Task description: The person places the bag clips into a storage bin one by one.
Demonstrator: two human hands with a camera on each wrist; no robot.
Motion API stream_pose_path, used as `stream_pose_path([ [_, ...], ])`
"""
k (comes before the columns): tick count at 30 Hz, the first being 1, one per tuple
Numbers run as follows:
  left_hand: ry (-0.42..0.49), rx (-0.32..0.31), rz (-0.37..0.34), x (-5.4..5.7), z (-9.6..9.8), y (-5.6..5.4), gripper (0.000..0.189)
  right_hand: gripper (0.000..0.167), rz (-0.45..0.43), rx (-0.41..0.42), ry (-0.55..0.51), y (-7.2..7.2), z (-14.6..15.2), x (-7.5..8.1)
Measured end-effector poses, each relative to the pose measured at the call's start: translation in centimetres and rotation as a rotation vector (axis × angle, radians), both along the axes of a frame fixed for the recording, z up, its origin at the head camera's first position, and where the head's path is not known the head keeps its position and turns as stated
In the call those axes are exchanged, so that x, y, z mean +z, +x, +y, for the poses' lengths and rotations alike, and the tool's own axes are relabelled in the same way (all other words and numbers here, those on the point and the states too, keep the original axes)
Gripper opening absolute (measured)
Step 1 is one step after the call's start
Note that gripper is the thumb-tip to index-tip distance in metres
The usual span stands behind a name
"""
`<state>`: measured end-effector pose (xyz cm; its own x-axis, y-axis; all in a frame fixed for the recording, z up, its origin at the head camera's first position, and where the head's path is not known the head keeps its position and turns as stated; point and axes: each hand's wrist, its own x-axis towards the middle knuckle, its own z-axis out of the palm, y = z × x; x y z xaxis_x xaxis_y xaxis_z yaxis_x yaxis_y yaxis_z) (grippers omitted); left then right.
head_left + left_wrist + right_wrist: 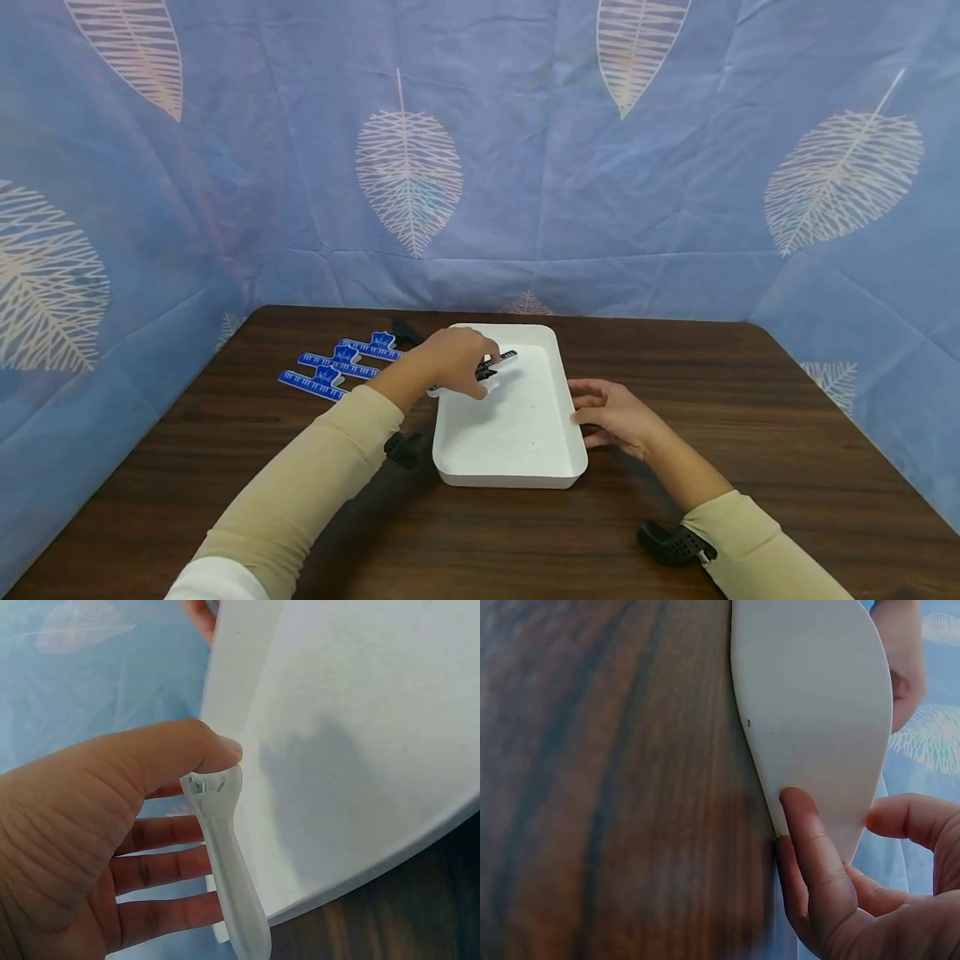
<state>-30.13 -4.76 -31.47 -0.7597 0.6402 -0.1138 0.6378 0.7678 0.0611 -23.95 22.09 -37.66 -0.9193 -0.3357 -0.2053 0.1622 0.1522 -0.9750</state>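
Note:
My left hand [455, 357] is over the far left part of a white tray [517, 442]. It pinches a plastic clip [507, 357], whose top shows a black-and-white piano-key strip. In the left wrist view the clip [229, 855] shows its pale side, with a small metal spring near the thumb tip. My right hand [617, 417] is at the tray's right side. The right wrist view shows the fingers [817, 859] against the tray's outer wall [817, 712] and the thumb at its rim.
Left of the tray lie three blue piano-key clips [307, 384], partly overlapped by the left forearm. Behind them is a black object [406, 332]. The dark wooden table [675, 350] backs onto a blue leaf-patterned cloth [525, 183].

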Motion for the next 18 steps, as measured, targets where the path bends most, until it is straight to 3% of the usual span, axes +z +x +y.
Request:
stream_pose_path([
  [6, -0.049, 0.004, -0.034, -0.8, 1.3, -0.5, 0.044, 0.068, 0.000, 0.005, 0.002, 0.0, 0.0, 0.0],
  [18, -0.142, -0.021, -0.035, -1.7, 3.7, -1.6, 0.043, 0.068, 0.000, 0.007, 0.002, -0.1, 0.1, -0.1],
])
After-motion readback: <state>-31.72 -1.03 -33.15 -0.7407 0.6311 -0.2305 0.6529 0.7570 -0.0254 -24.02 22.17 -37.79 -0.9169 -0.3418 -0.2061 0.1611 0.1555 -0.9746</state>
